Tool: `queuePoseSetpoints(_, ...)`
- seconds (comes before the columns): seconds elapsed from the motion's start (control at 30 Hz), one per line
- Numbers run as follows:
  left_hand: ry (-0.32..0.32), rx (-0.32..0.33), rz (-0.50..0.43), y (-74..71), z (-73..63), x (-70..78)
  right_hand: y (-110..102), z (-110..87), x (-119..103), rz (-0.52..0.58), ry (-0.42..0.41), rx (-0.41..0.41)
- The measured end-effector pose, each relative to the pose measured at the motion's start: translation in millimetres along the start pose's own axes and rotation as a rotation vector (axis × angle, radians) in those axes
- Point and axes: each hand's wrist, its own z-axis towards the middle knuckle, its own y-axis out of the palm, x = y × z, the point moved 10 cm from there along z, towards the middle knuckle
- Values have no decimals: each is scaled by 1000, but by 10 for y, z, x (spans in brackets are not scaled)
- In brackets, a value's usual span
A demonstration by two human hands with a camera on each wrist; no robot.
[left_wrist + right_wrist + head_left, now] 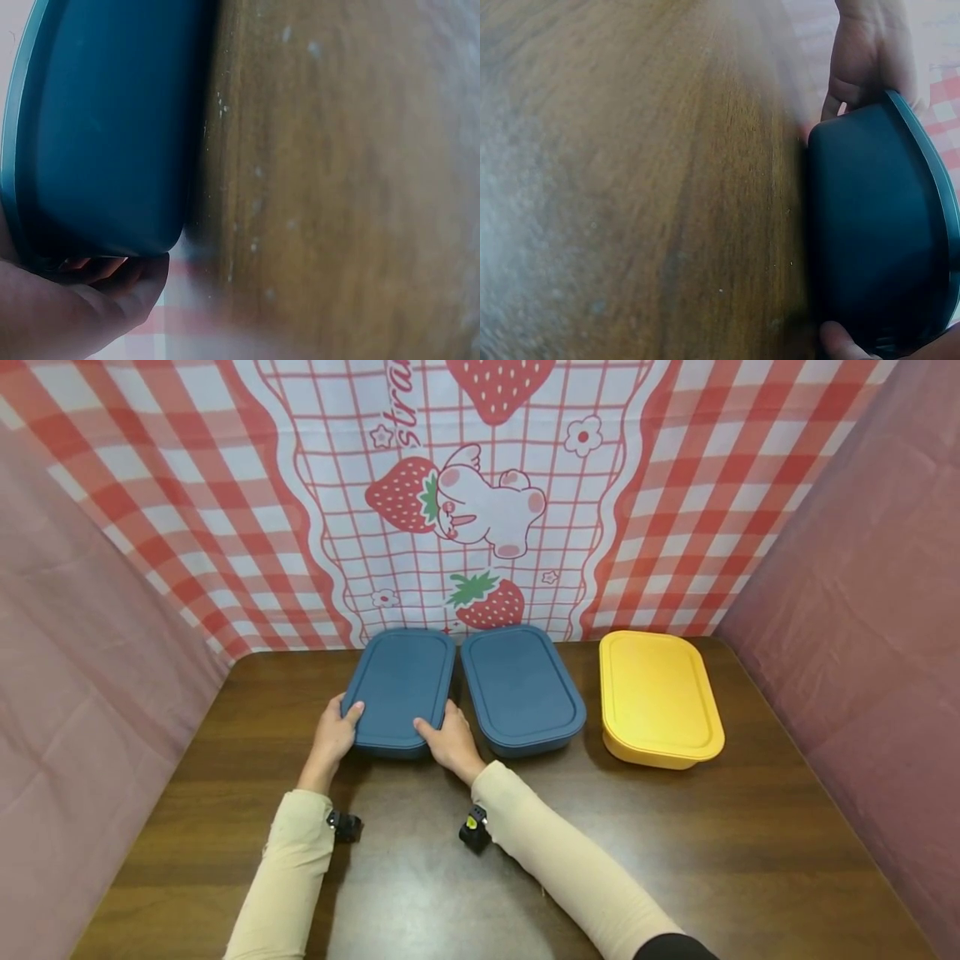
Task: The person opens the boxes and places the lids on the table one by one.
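Observation:
A dark blue lidded box (401, 685) lies near the back of the table, left of centre, with a hand at each side. My left hand (335, 733) grips its near left corner, thumb over the lid's rim. On the near right edge, my right hand (452, 743) holds the box with the thumb on top; its other fingers are mostly hidden along the side. The left wrist view shows the box's front wall (112, 135) close to the tabletop, left fingers (139, 289) curled at the corner. In the right wrist view, right fingertips (840, 341) meet the lower corner.
A second blue lidded box (522, 689) stands just right of the held one, a narrow gap between them. Farther right is a yellow lidded box (658, 693). A checked strawberry curtain (480, 552) hangs behind the wooden table (637, 860), pink cloth (847, 568) at both sides.

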Motion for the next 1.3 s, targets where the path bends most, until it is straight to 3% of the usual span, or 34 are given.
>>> queuePoseSetpoints(0.4, -35, 21, -46, -54, -17, -10, 19, 21, -35, 9, -6, 2)
queuePoseSetpoints(0.6, -66, 49, -73, -78, -22, -32, -39, 55, -46, 50, -8, 52)
queuePoseSetpoints(1.07, -51, 70, -110, -79, -15, -25, -79, 47, 13, 82, 31, 102)
queuePoseSetpoints(1.3, -49, 45, -97, -83, -30, 13, -92, 29, 15, 91, 31, 114)
